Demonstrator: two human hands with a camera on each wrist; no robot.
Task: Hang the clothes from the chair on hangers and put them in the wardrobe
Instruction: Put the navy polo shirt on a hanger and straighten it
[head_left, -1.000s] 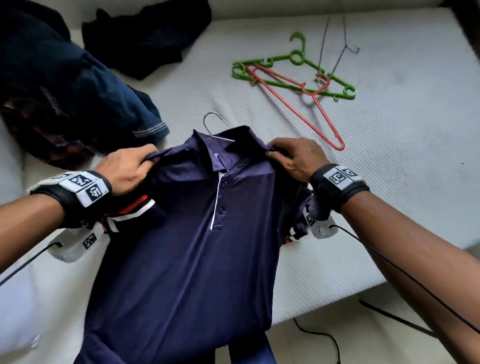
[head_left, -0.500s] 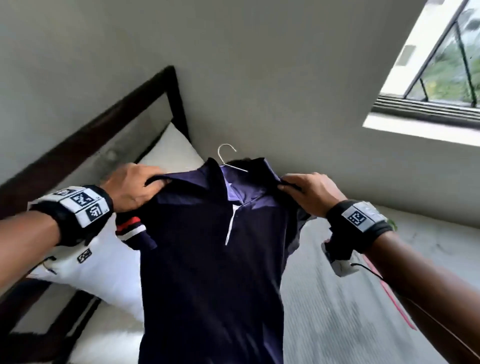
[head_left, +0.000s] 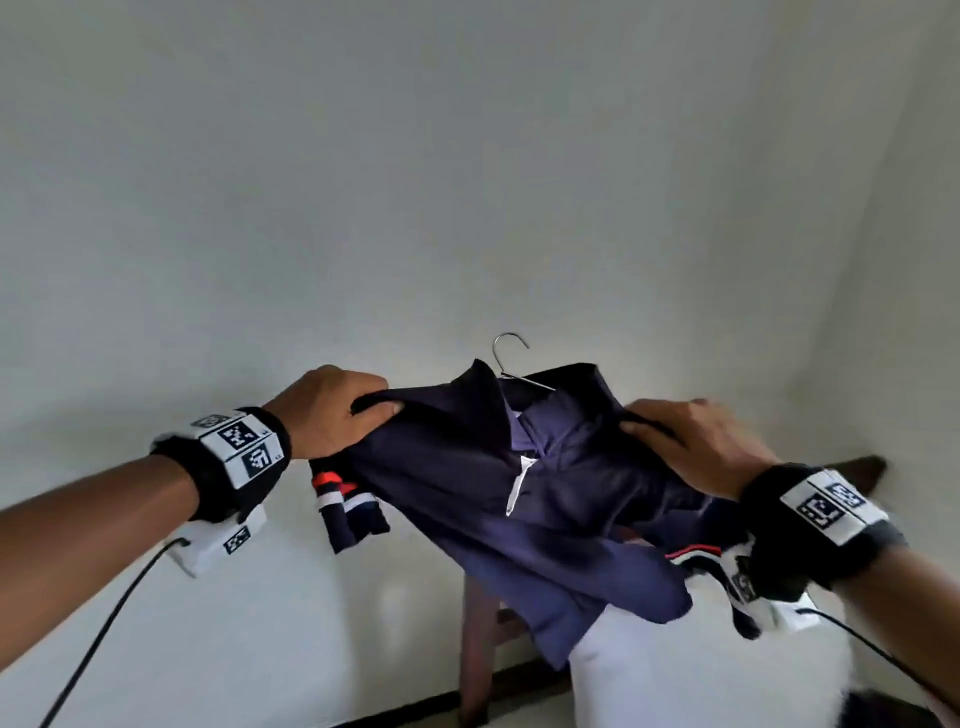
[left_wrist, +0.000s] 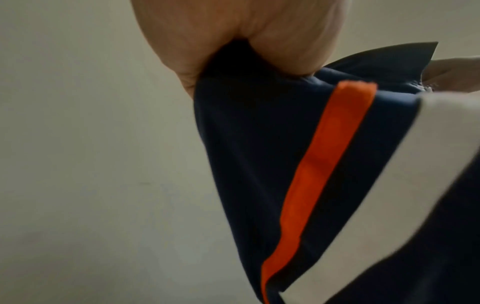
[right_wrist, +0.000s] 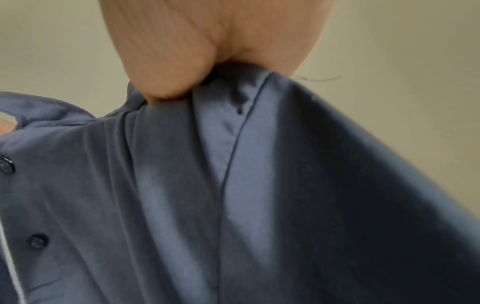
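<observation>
A navy polo shirt (head_left: 524, 499) with a white placket and red-and-white sleeve bands hangs in the air on a wire hanger, whose silver hook (head_left: 511, 347) sticks up above the collar. My left hand (head_left: 337, 410) grips the shirt's left shoulder, and the fabric bunches inside the fist (left_wrist: 249, 47) with the orange-striped sleeve (left_wrist: 324, 164) dangling below. My right hand (head_left: 691, 441) grips the other shoulder, pinching a fold of cloth (right_wrist: 207, 86). The shirt's lower part swings to the right. The rest of the hanger is hidden inside the shirt.
A plain pale wall (head_left: 467, 182) fills the view ahead, meeting another wall at the right corner. Below the shirt stands a dark wooden bed post (head_left: 475, 649) beside a white pillow (head_left: 701, 675). A dark skirting line (head_left: 405, 712) runs along the floor.
I have lifted the shirt off the bed and turned left with it; the view swung from the mattress past the headboard and window to a bare wall. Both hands kept their grip.
</observation>
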